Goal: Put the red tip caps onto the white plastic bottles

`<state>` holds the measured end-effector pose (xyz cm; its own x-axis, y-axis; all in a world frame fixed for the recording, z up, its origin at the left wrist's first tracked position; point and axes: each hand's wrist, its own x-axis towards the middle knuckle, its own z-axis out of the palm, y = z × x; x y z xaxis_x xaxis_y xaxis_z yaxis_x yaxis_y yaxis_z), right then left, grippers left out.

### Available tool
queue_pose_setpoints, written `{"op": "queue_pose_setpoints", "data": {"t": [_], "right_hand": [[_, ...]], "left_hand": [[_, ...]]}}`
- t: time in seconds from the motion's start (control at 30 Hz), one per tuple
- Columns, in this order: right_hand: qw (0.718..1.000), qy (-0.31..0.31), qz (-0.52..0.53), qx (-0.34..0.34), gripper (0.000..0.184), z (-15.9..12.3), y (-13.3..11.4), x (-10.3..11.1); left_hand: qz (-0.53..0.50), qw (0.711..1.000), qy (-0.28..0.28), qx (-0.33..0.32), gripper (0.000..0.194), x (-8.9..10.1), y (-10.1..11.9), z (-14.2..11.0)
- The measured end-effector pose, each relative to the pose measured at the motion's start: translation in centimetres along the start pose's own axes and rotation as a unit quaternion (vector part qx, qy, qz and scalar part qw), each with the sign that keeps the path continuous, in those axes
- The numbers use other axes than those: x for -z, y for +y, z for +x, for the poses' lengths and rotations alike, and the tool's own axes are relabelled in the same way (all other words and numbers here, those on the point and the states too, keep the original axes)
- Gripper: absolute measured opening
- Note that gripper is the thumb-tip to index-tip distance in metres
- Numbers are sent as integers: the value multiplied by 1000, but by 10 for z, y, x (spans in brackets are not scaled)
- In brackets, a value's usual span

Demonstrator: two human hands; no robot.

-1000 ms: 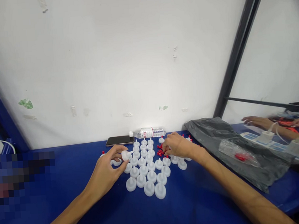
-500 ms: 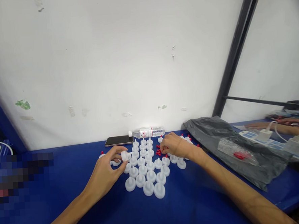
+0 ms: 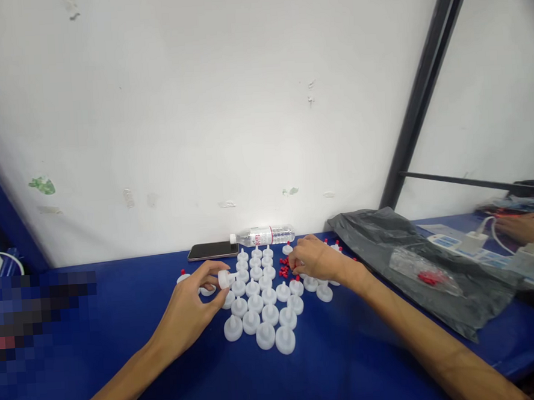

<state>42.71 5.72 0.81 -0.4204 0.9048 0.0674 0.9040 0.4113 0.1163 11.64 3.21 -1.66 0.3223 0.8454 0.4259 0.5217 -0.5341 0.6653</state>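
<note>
Pinched between the thumb and fingers of my left hand (image 3: 204, 291) is a white nozzle cap (image 3: 225, 279), tipped on its side with the spout pointing right. My right hand (image 3: 309, 261) has its fingers closed together over the right side of a small pile of red tip caps (image 3: 284, 268); whatever is between the fingertips is hidden. Rows of white nozzle caps (image 3: 265, 336) stand spout up on the blue table between my hands. Some nozzle caps (image 3: 287, 249) around the right hand carry red tips.
A clear water bottle (image 3: 271, 235) lies against the wall beside a dark phone (image 3: 213, 250). To the right, a grey plastic bag (image 3: 440, 301) bears a clear bag of red pieces (image 3: 428, 274). Beyond are a power strip (image 3: 444, 241) and another person's hand (image 3: 528, 227).
My right hand has shifted slightly right, uncovering more of the red tip caps. The left hand still holds its nozzle cap, almost unmoved.
</note>
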Motion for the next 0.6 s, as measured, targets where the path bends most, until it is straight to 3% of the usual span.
{"op": "queue_pose_setpoints", "data": {"t": [0.23, 0.6], "right_hand": [[1000, 8, -10, -8, 11, -5, 2, 9], [1000, -12, -16, -11, 12, -4, -1, 3]], "left_hand": [[-7, 1000, 1, -1, 26, 0, 2, 0], [-4, 1000, -5, 4, 26, 0, 1, 0]]}}
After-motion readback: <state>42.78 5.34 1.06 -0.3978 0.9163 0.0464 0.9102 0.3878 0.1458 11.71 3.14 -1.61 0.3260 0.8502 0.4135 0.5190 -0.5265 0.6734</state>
